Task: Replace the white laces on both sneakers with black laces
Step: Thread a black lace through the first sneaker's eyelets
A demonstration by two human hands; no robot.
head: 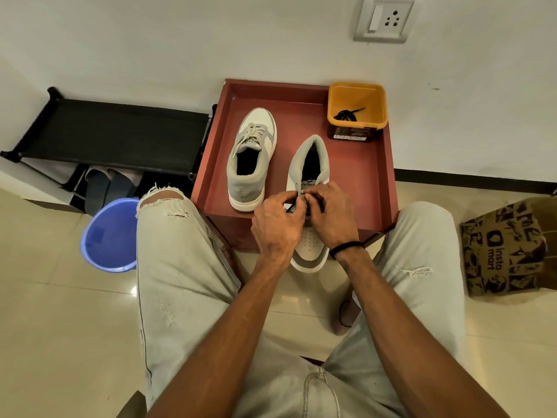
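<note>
Two grey-and-white sneakers lie on a red-brown tray table. The left sneaker keeps its white laces and points away from me. The right sneaker points toward me, its toe hanging over the table's front edge. My left hand and my right hand meet over its eyelets, both pinching a black lace. Most of that lace is hidden under my fingers. Another black lace lies coiled inside a yellow tub at the table's back right corner.
A black shoe rack stands to the left against the wall. A blue bucket sits on the floor by my left knee. A printed brown paper bag stands at the right. My knees flank the table.
</note>
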